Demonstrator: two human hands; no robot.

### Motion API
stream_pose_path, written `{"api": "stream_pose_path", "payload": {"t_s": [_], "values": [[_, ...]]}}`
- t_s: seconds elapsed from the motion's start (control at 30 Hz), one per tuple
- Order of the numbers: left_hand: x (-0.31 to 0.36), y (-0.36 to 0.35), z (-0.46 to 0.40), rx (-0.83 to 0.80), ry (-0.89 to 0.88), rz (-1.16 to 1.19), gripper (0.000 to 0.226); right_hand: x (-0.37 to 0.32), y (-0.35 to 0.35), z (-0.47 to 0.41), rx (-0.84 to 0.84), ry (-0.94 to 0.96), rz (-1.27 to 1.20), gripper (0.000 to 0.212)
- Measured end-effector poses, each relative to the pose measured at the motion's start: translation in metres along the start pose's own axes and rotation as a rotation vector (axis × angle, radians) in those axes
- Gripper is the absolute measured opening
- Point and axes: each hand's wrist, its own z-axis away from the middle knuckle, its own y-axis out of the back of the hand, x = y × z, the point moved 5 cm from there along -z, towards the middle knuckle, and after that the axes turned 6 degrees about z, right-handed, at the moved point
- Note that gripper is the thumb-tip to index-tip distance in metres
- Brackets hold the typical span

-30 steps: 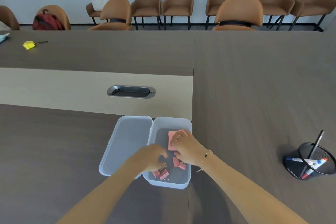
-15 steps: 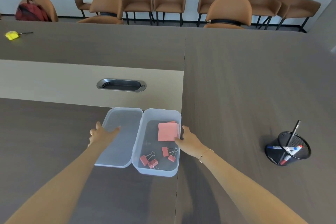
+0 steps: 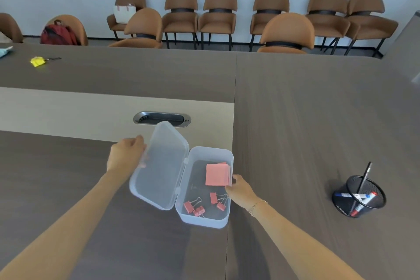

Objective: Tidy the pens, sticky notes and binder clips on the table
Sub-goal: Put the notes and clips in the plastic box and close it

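Note:
A clear plastic box (image 3: 223,223) stands on the dark table in front of me. Inside lie pink sticky notes (image 3: 217,175) at the far end and several pink binder clips (image 3: 197,208) at the near end. Its hinged lid (image 3: 160,168) is tilted up off the table, and my left hand (image 3: 127,154) grips the lid's left edge. My right hand (image 3: 239,190) holds the box's right wall, fingers against the rim. A black mesh cup (image 3: 359,198) at the right holds pens (image 3: 363,178) and markers.
An oval cable port (image 3: 161,118) sits in the pale table strip just behind the lid. A yellow item (image 3: 37,61) lies far left on the table. Brown chairs (image 3: 286,32) line the far edge and wall; a red backpack (image 3: 58,33) rests on one.
Both hands left the box's inside. My left hand took the lid's edge and raised it from flat to tilted up, while my right hand settled on the box's right wall.

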Motion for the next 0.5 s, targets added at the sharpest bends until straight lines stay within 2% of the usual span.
{"api": "stream_pose_path", "payload": {"t_s": [0.07,0.17,0.23,0.3,0.37,0.43,0.5], "values": [[0.022,-0.01,0.014,-0.193,-0.061,0.128,0.045,0.002,0.001,0.002,-0.019,-0.095,-0.144,0.029],[0.035,-0.037,0.036,-0.457,-0.188,0.059,0.036,-0.004,0.007,0.009,-0.046,-0.21,-0.487,0.038],[0.03,-0.058,0.046,-0.577,-0.199,-0.007,0.028,-0.008,0.017,0.015,-0.047,-0.243,-0.574,0.044],[0.021,-0.075,0.049,-0.578,-0.192,-0.004,0.019,-0.01,0.026,0.015,-0.074,-0.222,-0.537,0.057],[0.011,-0.088,0.049,-0.524,-0.185,0.032,0.023,-0.012,0.037,0.014,-0.013,-0.2,-0.448,0.073],[0.0,-0.098,0.046,-0.458,-0.169,0.011,0.039,-0.01,0.043,0.011,0.041,-0.172,-0.408,0.079],[-0.012,-0.106,0.043,-0.438,-0.159,-0.049,0.064,-0.008,0.041,0.01,0.015,-0.135,-0.419,0.07]]}}
